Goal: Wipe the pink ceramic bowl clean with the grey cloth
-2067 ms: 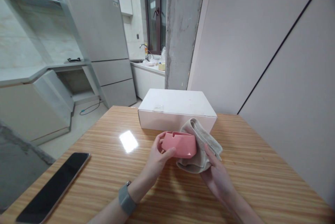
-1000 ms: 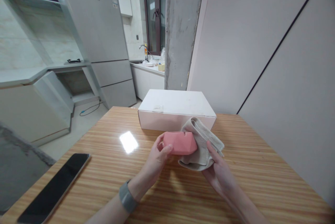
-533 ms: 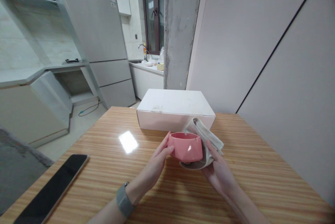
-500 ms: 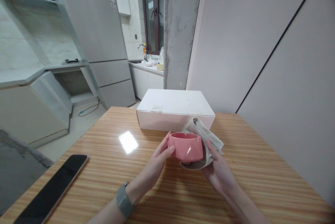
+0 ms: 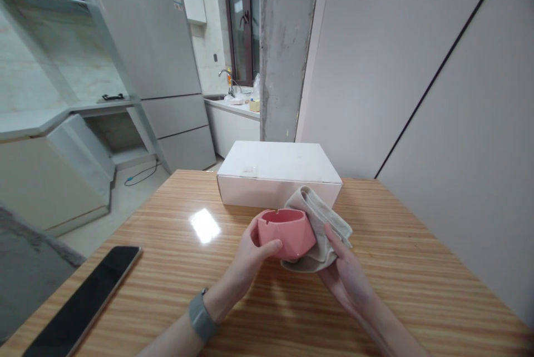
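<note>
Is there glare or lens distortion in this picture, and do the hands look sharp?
Head view: a glare patch shines on the table, left of the pink dish; the wide lens tilts the fridge at the left; the left hand, the right hand and the cloth look sharp.

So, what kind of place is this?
Probably a home kitchen with dining area: tall refrigerator, sink tap by the window, and a wooden table, where the left hand holds a pink dish and the right hand a cloth.
</note>
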A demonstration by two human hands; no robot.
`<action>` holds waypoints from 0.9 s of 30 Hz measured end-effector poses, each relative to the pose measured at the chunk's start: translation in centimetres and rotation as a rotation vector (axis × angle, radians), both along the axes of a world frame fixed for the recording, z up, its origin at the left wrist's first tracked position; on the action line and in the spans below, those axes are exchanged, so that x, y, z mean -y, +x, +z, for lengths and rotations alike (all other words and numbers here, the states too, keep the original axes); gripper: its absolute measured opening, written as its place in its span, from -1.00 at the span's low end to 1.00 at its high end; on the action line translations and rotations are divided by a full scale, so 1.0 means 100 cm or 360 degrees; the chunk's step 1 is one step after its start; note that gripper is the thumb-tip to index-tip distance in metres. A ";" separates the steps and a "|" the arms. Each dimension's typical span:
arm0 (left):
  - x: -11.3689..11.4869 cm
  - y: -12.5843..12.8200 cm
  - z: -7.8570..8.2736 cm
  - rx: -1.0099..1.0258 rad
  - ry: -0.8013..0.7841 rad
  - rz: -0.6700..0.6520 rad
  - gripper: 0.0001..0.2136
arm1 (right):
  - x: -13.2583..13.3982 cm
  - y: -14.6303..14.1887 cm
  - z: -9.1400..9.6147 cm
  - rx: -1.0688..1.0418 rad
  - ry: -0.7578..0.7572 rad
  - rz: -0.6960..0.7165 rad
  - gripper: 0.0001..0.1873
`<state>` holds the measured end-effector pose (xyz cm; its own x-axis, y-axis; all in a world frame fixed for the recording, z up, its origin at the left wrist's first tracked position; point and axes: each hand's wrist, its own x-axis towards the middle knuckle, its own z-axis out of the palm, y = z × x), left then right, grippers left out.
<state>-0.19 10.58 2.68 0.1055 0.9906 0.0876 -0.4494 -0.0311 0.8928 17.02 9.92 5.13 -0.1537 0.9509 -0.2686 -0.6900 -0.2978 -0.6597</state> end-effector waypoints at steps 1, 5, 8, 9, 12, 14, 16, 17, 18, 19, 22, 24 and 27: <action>-0.001 0.000 0.000 -0.0034 -0.0017 0.0045 -0.35 | 0.001 0.000 -0.001 0.0007 0.0000 0.0001 -0.55; -0.002 0.000 -0.002 -0.0134 -0.0094 0.0147 -0.34 | 0.002 -0.004 -0.003 0.0005 0.0001 0.0019 -0.56; -0.002 0.002 -0.005 0.0002 -0.0107 0.0040 -0.35 | 0.000 -0.004 -0.004 0.0014 0.0015 0.0012 -0.56; -0.001 0.002 -0.005 0.0091 -0.0105 -0.0039 -0.38 | -0.001 -0.003 -0.004 0.0020 0.0026 -0.0001 -0.55; 0.001 0.001 -0.004 0.0206 -0.0104 -0.0209 -0.45 | -0.006 0.001 -0.003 0.0025 0.0044 -0.0070 -0.55; 0.003 0.001 0.000 0.0110 -0.0086 -0.0198 -0.43 | -0.008 0.004 -0.002 0.0020 0.0042 -0.0109 -0.55; 0.004 0.000 0.003 -0.0020 -0.0036 -0.0166 -0.37 | -0.009 0.005 -0.001 0.0017 0.0043 -0.0120 -0.55; 0.005 0.000 0.004 -0.0086 0.0002 -0.0149 -0.32 | -0.009 0.005 -0.001 0.0015 0.0048 -0.0110 -0.56; 0.005 0.000 0.005 -0.0141 0.0039 -0.0132 -0.26 | -0.008 0.005 0.000 0.0009 0.0055 -0.0092 -0.57; 0.006 0.000 0.006 -0.0175 0.0067 -0.0123 -0.20 | -0.008 0.004 0.000 -0.0001 0.0062 -0.0073 -0.59; 0.006 0.001 0.005 -0.0103 0.0057 -0.0170 -0.09 | -0.006 0.003 0.000 -0.0022 0.0076 -0.0019 -0.60; 0.006 0.002 0.004 -0.0013 -0.0005 -0.0217 -0.10 | -0.006 0.002 0.000 -0.0009 0.0076 -0.0012 -0.58; 0.005 0.002 0.003 0.0019 -0.0077 -0.0192 -0.12 | -0.005 0.002 0.000 0.0023 0.0057 -0.0043 -0.57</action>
<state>0.06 10.12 2.96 0.2236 0.9738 0.0422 -0.4579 0.0667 0.8865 17.26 10.44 5.09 -0.1244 0.9637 -0.2361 -0.6880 -0.2553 -0.6794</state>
